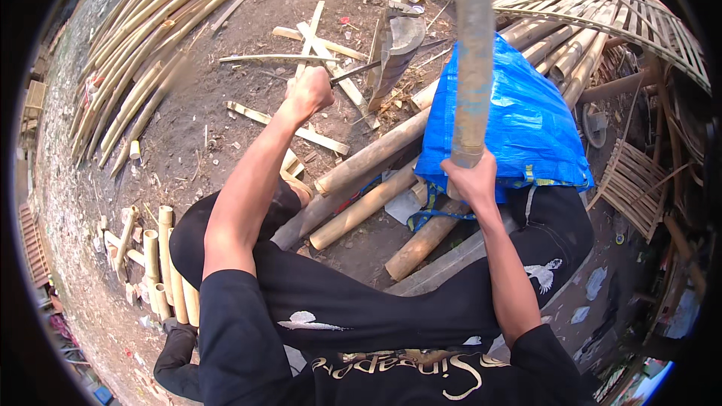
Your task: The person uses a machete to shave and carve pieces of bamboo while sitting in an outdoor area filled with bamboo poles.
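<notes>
Nearest me, my right hand [472, 177] grips an upright bamboo pole [472, 60], grey-green and weathered, standing over a blue tarp bag [526, 116]. Further out, my left hand [310, 92] clenches a machete [359, 70] by split bamboo strips [316, 49]. I judge chopping is underway; the next cut needs steady aim.

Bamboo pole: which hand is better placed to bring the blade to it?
Left. The left hand already grips the blade, raised over the ground, while the right hand is wrapped around the upright bamboo pole, steadying it beside the blue bag.
</notes>
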{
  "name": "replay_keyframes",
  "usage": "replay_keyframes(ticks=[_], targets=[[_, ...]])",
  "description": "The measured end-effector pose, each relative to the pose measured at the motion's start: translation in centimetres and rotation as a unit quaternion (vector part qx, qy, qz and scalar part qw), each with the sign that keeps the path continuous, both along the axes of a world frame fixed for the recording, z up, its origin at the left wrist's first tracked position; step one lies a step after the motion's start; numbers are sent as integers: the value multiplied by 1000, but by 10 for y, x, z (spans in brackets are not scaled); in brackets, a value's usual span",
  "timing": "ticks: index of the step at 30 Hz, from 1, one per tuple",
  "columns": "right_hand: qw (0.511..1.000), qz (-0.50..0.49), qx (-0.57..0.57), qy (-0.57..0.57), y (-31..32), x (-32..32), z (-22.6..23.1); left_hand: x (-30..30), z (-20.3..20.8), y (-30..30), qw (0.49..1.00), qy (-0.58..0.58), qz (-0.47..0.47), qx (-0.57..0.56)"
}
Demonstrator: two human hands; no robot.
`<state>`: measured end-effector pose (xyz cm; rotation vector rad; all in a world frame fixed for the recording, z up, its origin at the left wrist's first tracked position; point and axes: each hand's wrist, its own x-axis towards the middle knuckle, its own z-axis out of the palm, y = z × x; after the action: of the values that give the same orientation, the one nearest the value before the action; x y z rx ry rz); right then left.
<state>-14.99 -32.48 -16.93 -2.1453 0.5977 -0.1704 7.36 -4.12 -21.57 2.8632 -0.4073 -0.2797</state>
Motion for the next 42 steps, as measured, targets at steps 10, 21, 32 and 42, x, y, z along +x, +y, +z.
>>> replay_keyframes(ticks=[10,21,32,42], targets=[[997,26,-1,-71,-22,5,156,10,-40,-14,998,-4,-60,-1],[993,-12,-18,119,0,7,-21,18,-31,-15,999,-1,-39,-30],[995,-8,85,-55,-22,22,91,13,-69,-32,995,95,13,-11],[956,18,-10,292,2,27,-55,26,-92,-19,993,108,24,28]])
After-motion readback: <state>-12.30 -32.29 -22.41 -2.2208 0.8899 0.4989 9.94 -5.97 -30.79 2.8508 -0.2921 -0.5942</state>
